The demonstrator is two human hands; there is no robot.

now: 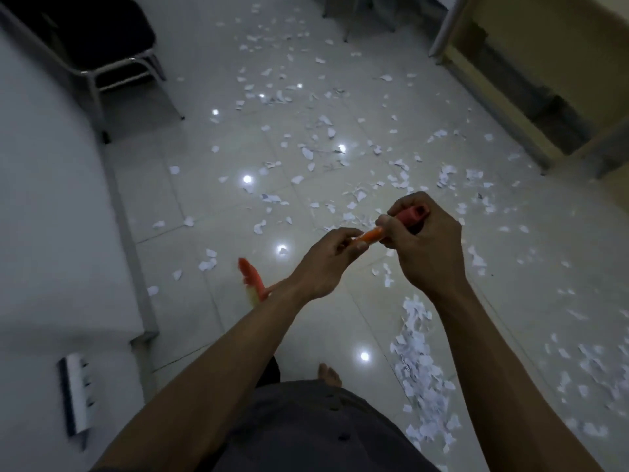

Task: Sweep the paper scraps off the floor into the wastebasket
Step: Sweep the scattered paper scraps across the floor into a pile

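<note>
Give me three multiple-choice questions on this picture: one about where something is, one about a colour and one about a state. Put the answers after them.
1. Where is the thickest scrap heap?
A. right of the bare foot
B. left of the foot
C. far ahead, at the top of the view

2. What colour is the broom?
A. blue
B. orange-red
C. green

3. What holds the broom?
A. one hand only
B. neither hand
C. both hands

Answers:
1 A, the white heap lies to the right of the foot.
2 B, the broom shows orange-red against the pale tiles.
3 C, the left hand and the right hand both curl round its handle.
</note>
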